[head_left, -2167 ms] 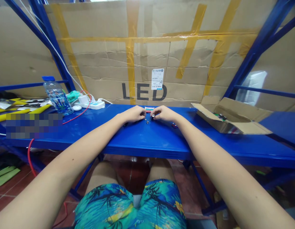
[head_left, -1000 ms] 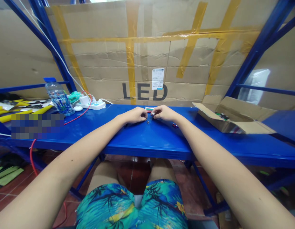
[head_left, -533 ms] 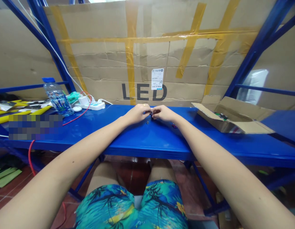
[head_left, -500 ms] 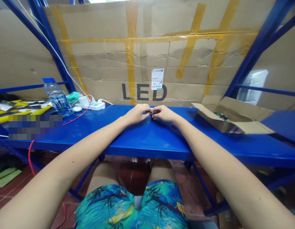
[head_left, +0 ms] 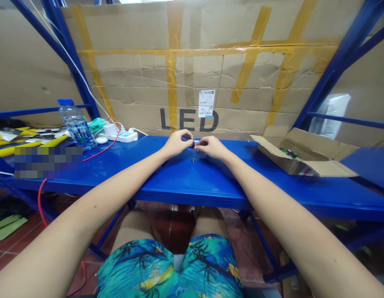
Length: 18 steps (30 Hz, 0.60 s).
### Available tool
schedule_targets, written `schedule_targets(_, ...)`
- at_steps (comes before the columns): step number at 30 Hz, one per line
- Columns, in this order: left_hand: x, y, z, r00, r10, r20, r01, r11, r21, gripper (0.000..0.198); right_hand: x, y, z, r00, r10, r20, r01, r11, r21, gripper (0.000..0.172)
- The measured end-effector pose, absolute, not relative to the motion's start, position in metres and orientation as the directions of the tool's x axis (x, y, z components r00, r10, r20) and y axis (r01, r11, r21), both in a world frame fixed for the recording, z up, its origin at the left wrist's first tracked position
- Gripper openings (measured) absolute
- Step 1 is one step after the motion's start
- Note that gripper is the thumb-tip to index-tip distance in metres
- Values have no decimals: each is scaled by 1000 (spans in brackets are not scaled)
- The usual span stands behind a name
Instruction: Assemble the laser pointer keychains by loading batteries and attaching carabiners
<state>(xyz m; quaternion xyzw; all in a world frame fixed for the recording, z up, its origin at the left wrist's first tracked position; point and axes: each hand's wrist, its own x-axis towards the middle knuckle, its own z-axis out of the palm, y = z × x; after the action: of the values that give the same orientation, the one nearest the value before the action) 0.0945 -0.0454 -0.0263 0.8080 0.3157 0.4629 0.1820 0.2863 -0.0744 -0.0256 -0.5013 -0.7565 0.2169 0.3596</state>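
Note:
My left hand is closed in a pinch around a small dark red part above the blue table. From the other side, my right hand pinches at the same spot, thumb and fingers together. A short pale strip with coloured lines shows between the fingertips; whether it joins the red part I cannot tell. Fingers cover most of both. A tiny metallic piece lies on the table just in front of the hands.
An open cardboard box with small green and black parts stands at right. At left are a water bottle, a white power strip, a red cable and yellow items. A large taped cardboard panel stands behind.
My left hand has risen slightly, and the dark red part now shows between the fingertips. The small reddish piece seen beside my right wrist earlier no longer shows there.

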Motion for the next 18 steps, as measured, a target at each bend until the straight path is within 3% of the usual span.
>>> schedule_targets(4, 93, -39, -29, 296, 739, 606, 191, -667, 720, 8, 279, -88, -18, -416, 887, 201, 694, 452, -561, 20)
schedule_targets(8, 93, -36, -31, 301, 758, 579, 155, -638, 754, 10, 270, -97, -17, -498, 858, 128, 733, 495, -467, 9)
schedule_targets(13, 93, -38, -30, 395, 726, 563, 139, -653, 744, 9, 274, -95, -15, -489, 849, 201, 620, 501, -604, 11)
schedule_targets(18, 96, -50, -29, 514, 729, 453, 160, -600, 784, 11, 291, -87, -5, -182, 882, 435, 374, 472, -799, 5)
